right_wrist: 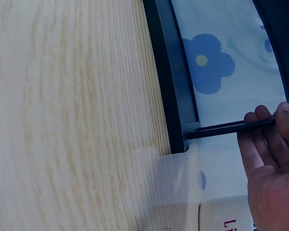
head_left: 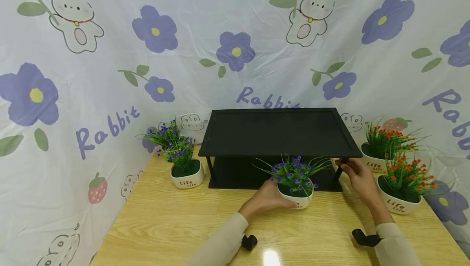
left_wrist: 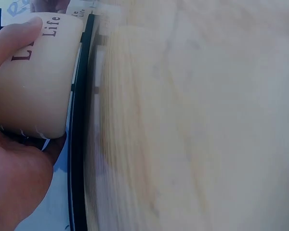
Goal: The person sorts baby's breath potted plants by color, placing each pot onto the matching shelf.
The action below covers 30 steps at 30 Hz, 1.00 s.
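Note:
My left hand (head_left: 269,198) grips a white flowerpot (head_left: 307,203) of artificial purple flowers (head_left: 293,173) at the front of a black two-tier rack (head_left: 273,132). In the left wrist view the thumb lies across the lettered face of the pot (left_wrist: 41,96), and the other fingers are mostly hidden behind it. The pot seems raised off the table. At the rack's right end my right hand (head_left: 361,179) holds the thin front post (right_wrist: 226,129), thumb on one side and fingers on the other, close under the top board.
Two pots with red flowers, a rear one (head_left: 375,164) and a front one (head_left: 398,205), stand right of the right hand. Left of the rack sits a purple-flowered pot (head_left: 188,179), with another purple plant (head_left: 161,135) behind it. A printed cloth (head_left: 198,82) hangs behind the wooden table (head_left: 165,225).

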Motion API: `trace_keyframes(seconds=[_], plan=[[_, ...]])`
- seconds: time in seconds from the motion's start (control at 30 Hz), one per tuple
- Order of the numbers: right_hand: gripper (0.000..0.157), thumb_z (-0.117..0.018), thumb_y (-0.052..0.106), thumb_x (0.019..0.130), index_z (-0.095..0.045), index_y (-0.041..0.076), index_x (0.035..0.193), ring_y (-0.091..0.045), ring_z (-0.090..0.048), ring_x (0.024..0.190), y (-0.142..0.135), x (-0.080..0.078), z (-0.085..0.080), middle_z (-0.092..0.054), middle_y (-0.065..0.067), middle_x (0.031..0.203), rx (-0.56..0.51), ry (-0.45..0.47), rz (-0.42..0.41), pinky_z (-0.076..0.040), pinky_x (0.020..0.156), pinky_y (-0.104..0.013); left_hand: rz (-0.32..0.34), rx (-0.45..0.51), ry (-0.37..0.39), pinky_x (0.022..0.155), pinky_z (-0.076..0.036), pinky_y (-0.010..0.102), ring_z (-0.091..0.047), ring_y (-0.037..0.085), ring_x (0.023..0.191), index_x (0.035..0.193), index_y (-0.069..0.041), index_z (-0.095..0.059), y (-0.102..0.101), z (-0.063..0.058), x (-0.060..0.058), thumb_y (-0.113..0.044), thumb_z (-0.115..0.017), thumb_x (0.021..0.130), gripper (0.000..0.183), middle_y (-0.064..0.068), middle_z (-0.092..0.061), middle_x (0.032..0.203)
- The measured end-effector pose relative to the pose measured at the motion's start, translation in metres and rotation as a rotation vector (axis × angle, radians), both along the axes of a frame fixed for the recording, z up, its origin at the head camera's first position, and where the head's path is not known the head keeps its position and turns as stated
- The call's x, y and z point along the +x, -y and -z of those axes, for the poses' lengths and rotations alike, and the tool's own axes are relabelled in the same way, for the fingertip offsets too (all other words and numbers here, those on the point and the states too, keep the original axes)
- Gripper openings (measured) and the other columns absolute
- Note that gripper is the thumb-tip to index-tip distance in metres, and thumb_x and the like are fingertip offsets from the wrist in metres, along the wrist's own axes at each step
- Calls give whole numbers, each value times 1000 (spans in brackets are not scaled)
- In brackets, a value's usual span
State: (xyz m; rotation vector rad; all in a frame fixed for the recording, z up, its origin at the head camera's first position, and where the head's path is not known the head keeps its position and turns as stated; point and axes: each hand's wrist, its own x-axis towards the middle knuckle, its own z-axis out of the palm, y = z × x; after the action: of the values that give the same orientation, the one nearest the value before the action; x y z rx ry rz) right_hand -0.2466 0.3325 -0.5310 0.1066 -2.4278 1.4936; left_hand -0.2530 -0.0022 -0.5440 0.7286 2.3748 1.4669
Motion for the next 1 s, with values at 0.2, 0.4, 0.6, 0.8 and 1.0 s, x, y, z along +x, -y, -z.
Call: trace_keyframes(seconds=[0.2, 0.4, 0.6, 0.8, 1.0], plan=[[38, -53, 19, 114, -57, -5, 143, 16, -59, 109, -2, -1, 3, -72, -1, 125, -8, -14, 0, -49, 89, -3, -47, -35, 6, 110, -53, 32, -61, 9, 127, 161, -36, -36, -9, 1, -4, -42, -99, 73, 108, -7, -57, 148], [37, -54, 16, 113, -57, -6, 142, 16, -60, 109, -1, -2, 6, -72, -1, 124, -24, -36, -1, -49, 90, -2, -37, -45, -20, 110, -53, 32, -62, 11, 128, 161, -34, -37, -15, 0, -12, -41, -98, 75, 105, -4, -59, 149], [36, -55, 16, 113, -57, -7, 141, 15, -61, 108, -1, -1, 5, -73, 1, 121, -27, -38, 4, -49, 90, -2, 12, 63, -53, 114, -50, 31, -59, 9, 132, 160, -35, -38, -19, 2, -22, -26, -98, 77, 103, -6, -54, 151], [37, -55, 17, 113, -58, -5, 143, 18, -59, 107, -1, -2, 3, -73, -4, 123, -11, -39, 9, -48, 89, -1, -29, 80, -50, 113, -51, 32, -60, 10, 130, 158, -35, -42, -23, 1, -27, -26, -99, 76, 100, -6, -56, 149], [39, -55, 19, 113, -56, -5, 145, 17, -60, 109, -1, -2, 3, -73, -5, 126, -19, -23, -1, -48, 89, -2, -93, -15, -52, 114, -52, 37, -60, 18, 135, 162, -26, -41, -29, -4, -30, -34, -98, 78, 102, 0, -56, 152]])
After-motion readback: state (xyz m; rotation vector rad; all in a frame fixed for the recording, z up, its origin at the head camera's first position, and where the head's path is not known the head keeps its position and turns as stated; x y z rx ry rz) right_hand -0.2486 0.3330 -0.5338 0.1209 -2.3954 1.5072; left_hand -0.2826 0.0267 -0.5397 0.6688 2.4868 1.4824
